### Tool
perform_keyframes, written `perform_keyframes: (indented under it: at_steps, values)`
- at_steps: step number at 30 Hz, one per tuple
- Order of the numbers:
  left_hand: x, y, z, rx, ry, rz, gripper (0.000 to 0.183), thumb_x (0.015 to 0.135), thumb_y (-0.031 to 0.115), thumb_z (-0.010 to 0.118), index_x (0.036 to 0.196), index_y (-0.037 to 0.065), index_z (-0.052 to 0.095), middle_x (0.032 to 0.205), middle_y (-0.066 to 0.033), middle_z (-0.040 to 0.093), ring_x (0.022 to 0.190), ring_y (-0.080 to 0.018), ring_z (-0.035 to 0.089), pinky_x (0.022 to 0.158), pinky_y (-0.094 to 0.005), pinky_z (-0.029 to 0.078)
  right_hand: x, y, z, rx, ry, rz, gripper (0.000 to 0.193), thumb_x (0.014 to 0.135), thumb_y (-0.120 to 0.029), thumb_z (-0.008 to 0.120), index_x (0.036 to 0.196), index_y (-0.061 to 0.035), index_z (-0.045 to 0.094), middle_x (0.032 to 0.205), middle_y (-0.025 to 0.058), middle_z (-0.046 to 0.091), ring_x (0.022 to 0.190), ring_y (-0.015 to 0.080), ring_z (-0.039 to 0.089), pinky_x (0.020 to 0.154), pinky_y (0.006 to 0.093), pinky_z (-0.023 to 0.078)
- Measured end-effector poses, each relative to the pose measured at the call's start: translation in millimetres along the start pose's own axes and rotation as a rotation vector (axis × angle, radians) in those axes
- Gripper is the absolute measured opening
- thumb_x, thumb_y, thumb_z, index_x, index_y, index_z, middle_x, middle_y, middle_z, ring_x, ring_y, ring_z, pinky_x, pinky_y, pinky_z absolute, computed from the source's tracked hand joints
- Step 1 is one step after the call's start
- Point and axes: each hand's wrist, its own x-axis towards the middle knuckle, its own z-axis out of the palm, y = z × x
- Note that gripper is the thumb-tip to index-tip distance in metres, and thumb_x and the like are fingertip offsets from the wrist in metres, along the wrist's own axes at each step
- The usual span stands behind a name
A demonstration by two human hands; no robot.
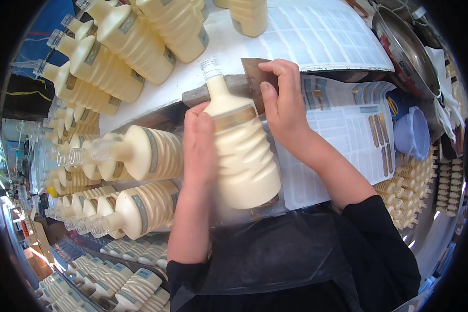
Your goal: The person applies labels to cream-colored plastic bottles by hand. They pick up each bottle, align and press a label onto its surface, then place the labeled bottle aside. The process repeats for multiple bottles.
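In front of me lies a cream-coloured ribbed bottle (244, 151) with a clear threaded neck, which points away from me. A brownish-gold label band (235, 118) runs across its shoulder. My left hand (196, 145), slightly blurred, presses along the bottle's left side, its fingertips at the band's left end. My right hand (286, 101) pinches a thin brown flat piece (254, 83), like a scraper blade, between thumb and fingers. That piece stands just right of the bottle's shoulder. Behind the bottle's neck shows a grey roll-shaped pad (197, 95).
Several similar labelled bottles (151, 153) lie to the left, and more (106, 67) rest on the white table (223, 52). A label sheet (343, 135), partly used, spreads at the right, beside a lilac bucket (413, 134). A large metal pan (408, 47) sits at far right.
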Motion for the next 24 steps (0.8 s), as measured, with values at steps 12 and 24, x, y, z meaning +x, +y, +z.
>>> perform_keyframes:
  at_steps: [12,24]
  values:
    - [-7.4,-0.8,0.7,-0.061,-0.029,-0.077,0.046,0.111,0.038,0.041,0.141,0.004,0.044,0.129,-0.0109,0.058,0.115,-0.0164,0.057,0.102,-0.0324,0.046,0.7,-0.5,-3.1,0.040,-0.013,-0.001,0.034,0.097,-0.001,0.055,0.131,-0.0009,0.051,0.127,0.0162,0.052,0.117,0.0293,0.055,0.104,0.0372,0.044]
    - [-11.4,3.3,3.6,-0.099,0.020,-0.120,0.042,0.113,0.033,0.038,0.140,0.003,0.049,0.129,-0.0120,0.062,0.117,-0.0187,0.061,0.103,-0.0346,0.049,-2.3,-36.3,-26.1,0.057,-0.128,-0.062,0.032,0.091,-0.001,0.071,0.122,-0.0029,0.065,0.110,0.0125,0.072,0.095,0.0210,0.072,0.081,0.0314,0.058]
